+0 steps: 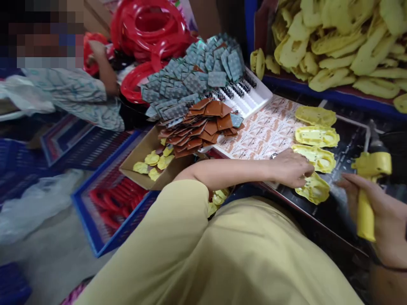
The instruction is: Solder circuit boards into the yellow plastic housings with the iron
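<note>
Filling the lower frame nearest the lens: olive-yellow cloth [222, 254], soft and creased, running up into the sleeve of the left arm.

Heaping high at 1 o'clock: a bin of yellow moulded shells [343, 42], matte plastic, flat and paddle-shaped. Coiling at 11 o'clock: glossy red rings [149, 29], with a co-worker's patterned sleeve [76, 97] just beside them. Sitting at 8 o'clock on the floor: a blue crate [92, 212], slatted, holding more red pieces. Spilling across 12 o'clock: grey-green circuit boards [197, 72], thin and square, and below them a smaller fan of brown boards [206, 127] over a cardboard box [143, 156].

Lying at 2 o'clock on the dark surface [346, 140], next to a printed sheet [263, 127]: four shells in a row, hollow side up, ribbed inside.

Bearing down on the nearest shell [314, 190] at 3 o'clock: the left hand [292, 169], fingers bunched, tips on the rim; pinching or merely pressing, not possible to tell. Wrapping round the grip of a yellow power driver [370, 169] at 4 o'clock: the right hand [381, 220], closed, bit end raised and clear of the shell.

Judging the step: steadying one shell for fastening, driver not yet engaged. Calling, seemingly, for the bit lowered square onto a small boss while keeping the light, slippery shell pinned flat.
</note>
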Demonstrator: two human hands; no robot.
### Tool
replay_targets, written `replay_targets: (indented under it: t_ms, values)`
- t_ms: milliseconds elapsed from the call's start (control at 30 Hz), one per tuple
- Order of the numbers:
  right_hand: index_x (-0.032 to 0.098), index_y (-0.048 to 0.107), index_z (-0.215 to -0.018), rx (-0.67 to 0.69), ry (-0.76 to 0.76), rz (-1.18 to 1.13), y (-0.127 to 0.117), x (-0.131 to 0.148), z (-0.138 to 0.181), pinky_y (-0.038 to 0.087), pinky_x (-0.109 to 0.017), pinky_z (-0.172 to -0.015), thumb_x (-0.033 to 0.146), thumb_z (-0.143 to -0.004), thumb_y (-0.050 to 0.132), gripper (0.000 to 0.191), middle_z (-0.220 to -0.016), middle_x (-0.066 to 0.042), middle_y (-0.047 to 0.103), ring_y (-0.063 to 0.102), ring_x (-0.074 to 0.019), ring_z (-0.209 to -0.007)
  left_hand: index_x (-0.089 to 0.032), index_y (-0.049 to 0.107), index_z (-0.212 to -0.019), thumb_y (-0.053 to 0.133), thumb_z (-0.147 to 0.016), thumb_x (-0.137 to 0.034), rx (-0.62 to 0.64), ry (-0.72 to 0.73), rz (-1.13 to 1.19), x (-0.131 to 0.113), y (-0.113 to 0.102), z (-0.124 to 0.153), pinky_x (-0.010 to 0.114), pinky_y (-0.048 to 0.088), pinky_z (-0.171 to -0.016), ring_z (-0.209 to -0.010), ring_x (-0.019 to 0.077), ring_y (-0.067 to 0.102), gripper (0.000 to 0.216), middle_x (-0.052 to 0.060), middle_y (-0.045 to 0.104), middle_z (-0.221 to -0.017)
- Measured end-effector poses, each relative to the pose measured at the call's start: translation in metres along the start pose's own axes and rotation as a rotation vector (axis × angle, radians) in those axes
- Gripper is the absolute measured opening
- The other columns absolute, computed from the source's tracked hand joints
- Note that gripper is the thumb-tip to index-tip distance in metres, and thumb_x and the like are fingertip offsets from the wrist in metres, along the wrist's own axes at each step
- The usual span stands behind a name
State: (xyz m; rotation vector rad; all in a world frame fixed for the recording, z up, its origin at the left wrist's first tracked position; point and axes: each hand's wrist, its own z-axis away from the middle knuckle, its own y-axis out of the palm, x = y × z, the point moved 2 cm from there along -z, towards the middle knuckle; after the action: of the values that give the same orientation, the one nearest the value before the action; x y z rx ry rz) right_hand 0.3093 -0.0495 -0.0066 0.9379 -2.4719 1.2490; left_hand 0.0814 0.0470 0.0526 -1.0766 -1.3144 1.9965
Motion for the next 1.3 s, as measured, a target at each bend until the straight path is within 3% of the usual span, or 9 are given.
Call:
replay_targets:
  t_ms: [133,267,367,467,633,767,900,1067,1300]
  values:
    - [0.029,0.077,-0.121,0.189,-0.231,0.146,0.019,-0.008,-0.040,0.067,-0.033,-0.070,0.043,-0.109,0.061,0.025,-0.103,-0.004,0.083,0.082,-0.0256,-0.088,-0.015,0.083,-0.103,0.057,-0.100,-0.018,-0.189,-0.303,-0.179,0.059,-0.050,0.027,0.044,0.053,-0.093,-0.110,0.0299,0.073,0.027,0.014,0.082,-0.111]
    - [0.026,0.076,-0.118,0.216,-0.380,0.228,0.030,-0.014,-0.049,0.063,-0.030,-0.062,0.041,-0.110,0.059,0.023,-0.099,-0.007,0.083,0.082,-0.0264,-0.089,-0.013,0.083,-0.100,0.073,-0.090,-0.023,-0.254,-0.642,-0.402,0.151,-0.101,0.049,0.051,0.045,-0.117,-0.125,0.0352,0.067,0.018,0.013,0.082,-0.109]
    - [0.028,0.075,-0.118,0.223,-0.434,0.258,0.031,-0.014,-0.049,0.067,-0.033,-0.070,0.036,-0.108,0.061,0.019,-0.096,-0.006,0.083,0.083,-0.0278,-0.093,-0.018,0.081,-0.084,0.083,-0.072,-0.023,-0.217,-0.794,-0.266,0.209,-0.107,0.063,0.046,0.050,-0.112,-0.115,0.0338,0.072,0.013,0.006,0.080,-0.090]
    - [0.028,0.073,-0.119,0.168,-0.444,0.241,0.030,-0.011,-0.053,0.070,-0.038,-0.085,0.032,-0.105,0.068,0.016,-0.102,-0.006,0.084,0.083,-0.0272,-0.090,-0.019,0.080,-0.077,0.081,-0.067,-0.023,-0.385,-0.708,0.027,0.234,-0.103,0.083,0.032,0.055,-0.096,-0.094,0.0246,0.074,0.011,0.001,0.072,-0.069]
    - [0.026,0.071,-0.118,0.155,-0.481,0.187,0.040,-0.009,-0.062,0.069,-0.036,-0.080,0.027,-0.104,0.069,0.014,-0.103,-0.007,0.084,0.083,-0.0273,-0.091,-0.016,0.081,-0.080,0.084,-0.077,-0.031,-0.801,-0.538,0.464,0.207,-0.118,0.124,0.031,0.059,-0.091,-0.093,0.0213,0.075,0.015,0.004,0.079,-0.082]
    - [0.025,0.073,-0.111,0.180,-0.525,0.254,0.043,-0.010,-0.061,0.065,-0.032,-0.068,0.033,-0.108,0.066,0.012,-0.096,-0.007,0.083,0.082,-0.0261,-0.086,-0.016,0.080,-0.080,0.084,-0.084,-0.028,-0.903,-0.478,0.601,0.170,-0.133,0.121,0.034,0.061,-0.096,-0.097,0.0210,0.079,0.014,0.004,0.081,-0.087]
    - [0.024,0.075,-0.111,0.168,-0.519,0.264,0.039,-0.008,-0.056,0.063,-0.031,-0.067,0.032,-0.107,0.067,0.012,-0.095,-0.007,0.083,0.082,-0.0253,-0.085,-0.014,0.077,-0.086,0.079,-0.094,-0.026,-0.855,-0.465,0.738,0.155,-0.134,0.085,0.035,0.065,-0.092,-0.096,0.0211,0.083,0.014,0.000,0.077,-0.082]
    - [0.022,0.075,-0.110,0.196,-0.444,0.274,0.029,-0.001,-0.048,0.060,-0.028,-0.066,0.035,-0.108,0.066,0.016,-0.089,-0.004,0.081,0.079,-0.0209,-0.076,-0.015,0.072,-0.094,0.077,-0.102,-0.032,-0.612,-0.383,0.952,0.142,-0.110,0.031,0.034,0.068,-0.083,-0.087,0.0194,0.084,0.020,0.001,0.077,-0.081]
    - [0.028,0.069,-0.126,0.020,-0.013,-0.066,0.031,0.023,-0.062,0.067,-0.030,-0.084,0.047,-0.098,0.082,0.036,-0.123,-0.006,0.083,0.083,-0.0230,-0.099,-0.012,0.071,-0.093,0.086,-0.097,-0.037,-0.379,-0.252,1.052,0.097,-0.068,-0.020,0.026,0.068,-0.076,-0.076,0.0158,0.082,0.030,0.003,0.078,-0.078]
